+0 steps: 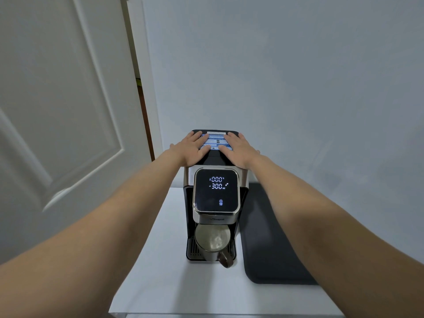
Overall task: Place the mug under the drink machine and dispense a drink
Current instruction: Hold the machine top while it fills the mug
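A black and silver drink machine (215,216) stands on a white table (174,292). Its lit screen (216,190) reads 000 and 300 ml. A grey mug (212,243) sits on the drip tray (192,251) under the spout, handle pointing toward me and to the right. Liquid shows inside the mug. My left hand (191,149) lies flat on the left of the machine's top, fingers spread. My right hand (235,150) lies flat on the right of the top. A blue label (213,141) shows between them. Neither hand holds anything.
A dark mat (270,239) lies on the table to the right of the machine. A white door (57,111) stands at the left. A plain pale wall (286,76) rises behind the machine.
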`<state>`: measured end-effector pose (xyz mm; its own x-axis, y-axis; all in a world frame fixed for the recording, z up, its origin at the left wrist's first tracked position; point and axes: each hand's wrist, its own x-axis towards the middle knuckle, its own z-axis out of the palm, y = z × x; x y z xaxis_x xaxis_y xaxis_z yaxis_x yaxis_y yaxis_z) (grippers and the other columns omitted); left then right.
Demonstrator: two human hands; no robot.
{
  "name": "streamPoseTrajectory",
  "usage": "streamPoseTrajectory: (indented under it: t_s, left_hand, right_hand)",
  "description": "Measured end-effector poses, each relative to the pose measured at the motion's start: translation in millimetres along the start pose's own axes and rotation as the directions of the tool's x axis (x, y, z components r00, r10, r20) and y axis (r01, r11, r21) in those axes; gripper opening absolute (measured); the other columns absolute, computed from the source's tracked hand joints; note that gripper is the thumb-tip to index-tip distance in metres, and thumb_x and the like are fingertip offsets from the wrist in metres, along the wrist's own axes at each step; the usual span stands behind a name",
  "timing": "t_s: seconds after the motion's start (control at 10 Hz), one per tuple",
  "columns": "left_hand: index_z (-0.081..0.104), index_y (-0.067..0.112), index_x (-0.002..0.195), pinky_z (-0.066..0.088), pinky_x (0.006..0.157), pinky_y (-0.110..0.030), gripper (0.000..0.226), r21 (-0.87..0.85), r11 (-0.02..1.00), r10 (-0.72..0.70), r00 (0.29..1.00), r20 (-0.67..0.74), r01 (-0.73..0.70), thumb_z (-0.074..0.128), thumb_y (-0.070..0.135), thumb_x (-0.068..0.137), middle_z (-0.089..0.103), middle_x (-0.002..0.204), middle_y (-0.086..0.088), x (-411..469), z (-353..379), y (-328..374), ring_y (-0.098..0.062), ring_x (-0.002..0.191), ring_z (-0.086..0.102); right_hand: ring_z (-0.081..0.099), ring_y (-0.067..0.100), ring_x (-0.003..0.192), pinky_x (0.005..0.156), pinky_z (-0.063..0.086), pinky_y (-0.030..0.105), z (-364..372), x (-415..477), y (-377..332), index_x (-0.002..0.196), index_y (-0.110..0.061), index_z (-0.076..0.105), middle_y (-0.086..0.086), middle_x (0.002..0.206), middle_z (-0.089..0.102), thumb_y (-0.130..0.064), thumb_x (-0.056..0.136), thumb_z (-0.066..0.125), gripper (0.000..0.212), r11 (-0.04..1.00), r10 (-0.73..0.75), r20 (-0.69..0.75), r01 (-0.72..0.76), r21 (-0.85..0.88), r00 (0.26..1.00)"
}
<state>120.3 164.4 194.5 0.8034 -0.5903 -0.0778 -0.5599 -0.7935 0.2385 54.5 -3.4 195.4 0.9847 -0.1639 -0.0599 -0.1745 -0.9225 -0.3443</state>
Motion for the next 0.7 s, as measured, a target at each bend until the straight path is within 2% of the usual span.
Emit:
streamPoseTrajectory:
  t_s: [0.7]
  left_hand:
    - [0.007, 0.021, 0.153, 0.011, 0.121, -0.057, 0.059, 0.005, 1.0, 0.004, 1.0, -0.001, -0.004, 0.018, 0.046, 0.1, 0.004, 0.164, -0.002, 0.4, -0.5, -0.6, -0.02, 0.151, -0.004]
  right_hand:
    - [-0.005, 0.016, 0.15, 0.113, 0.015, 0.067, 1.5, 2.8, 1.8, 0.152, -0.024, 0.015, -0.012, 0.162, 0.006, -0.049, 0.098, 0.025, 0.061, 1.0, -0.004, -0.006, 0.004, -0.005, 1.0]
